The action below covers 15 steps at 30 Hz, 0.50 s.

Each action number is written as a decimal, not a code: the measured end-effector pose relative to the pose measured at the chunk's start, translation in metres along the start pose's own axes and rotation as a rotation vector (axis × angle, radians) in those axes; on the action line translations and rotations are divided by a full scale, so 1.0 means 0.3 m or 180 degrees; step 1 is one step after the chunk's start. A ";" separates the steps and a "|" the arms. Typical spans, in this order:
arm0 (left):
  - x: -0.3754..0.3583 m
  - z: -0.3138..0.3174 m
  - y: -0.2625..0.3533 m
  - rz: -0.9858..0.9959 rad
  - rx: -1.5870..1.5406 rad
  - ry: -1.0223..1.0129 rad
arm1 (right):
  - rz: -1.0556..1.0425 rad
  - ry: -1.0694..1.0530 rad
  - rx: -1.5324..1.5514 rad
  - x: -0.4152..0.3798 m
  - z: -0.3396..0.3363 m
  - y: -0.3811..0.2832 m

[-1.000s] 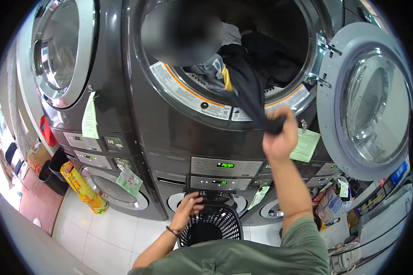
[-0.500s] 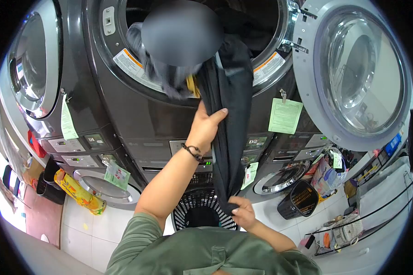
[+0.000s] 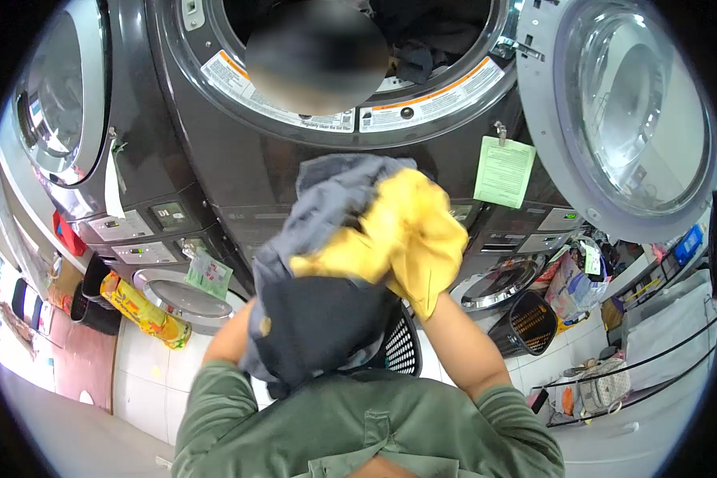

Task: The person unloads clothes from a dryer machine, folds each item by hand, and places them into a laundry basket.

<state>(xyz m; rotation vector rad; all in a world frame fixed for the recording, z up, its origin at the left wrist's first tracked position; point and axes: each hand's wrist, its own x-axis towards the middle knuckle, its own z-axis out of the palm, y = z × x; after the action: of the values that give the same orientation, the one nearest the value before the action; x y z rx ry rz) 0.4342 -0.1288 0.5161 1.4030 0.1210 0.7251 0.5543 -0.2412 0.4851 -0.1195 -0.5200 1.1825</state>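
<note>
A loose bundle of clothes is held up between my arms in front of the dark machine. It includes a yellow garment, a grey garment and a black garment nearest my chest. My left forearm reaches under the bundle from the left, and my right forearm from the right. Cloth covers both hands, so their fingers are hidden, but they support the bundle. Beneath it, a black slotted laundry basket shows partly. More dark clothes lie inside the open drum.
The round glass door stands swung out to the right. Another dark machine is on the left. A yellow bag stands on the tiled floor. A second black basket and a filled bag are at right.
The black garment that hung stretched between my hands is now gathered near my chest. Grey and yellow clothes have come out of the drum opening into the bundle, and my hands have gone beneath the cloth.
</note>
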 end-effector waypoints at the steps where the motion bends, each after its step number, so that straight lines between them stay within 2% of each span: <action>1: -0.045 0.018 -0.074 -0.0096 0.0040 0.0037 | 0.0124 -0.0055 0.0088 -0.047 -0.009 0.036; 4: -0.228 0.006 -0.292 -0.0661 0.0224 -0.0153 | 0.0269 0.0346 -0.0744 -0.222 -0.072 0.097; 8: -0.400 -0.120 -0.376 -0.1254 0.0082 -0.0117 | 0.0055 0.0716 -0.2431 -0.333 -0.136 0.086; 12: -0.434 -0.182 -0.349 -0.1242 -0.0665 0.0246 | -0.0771 0.0647 -0.4336 -0.365 -0.137 0.102; 15: -0.498 -0.133 -0.381 -0.1496 -0.0699 -0.0285 | -0.1651 0.0453 -0.5777 -0.318 -0.139 0.148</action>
<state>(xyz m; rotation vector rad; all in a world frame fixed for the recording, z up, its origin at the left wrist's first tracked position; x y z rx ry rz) 0.3423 -0.1727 0.3530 1.1355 0.2817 0.2753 0.5088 -0.3028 0.4018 -1.4903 -1.2579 -0.1109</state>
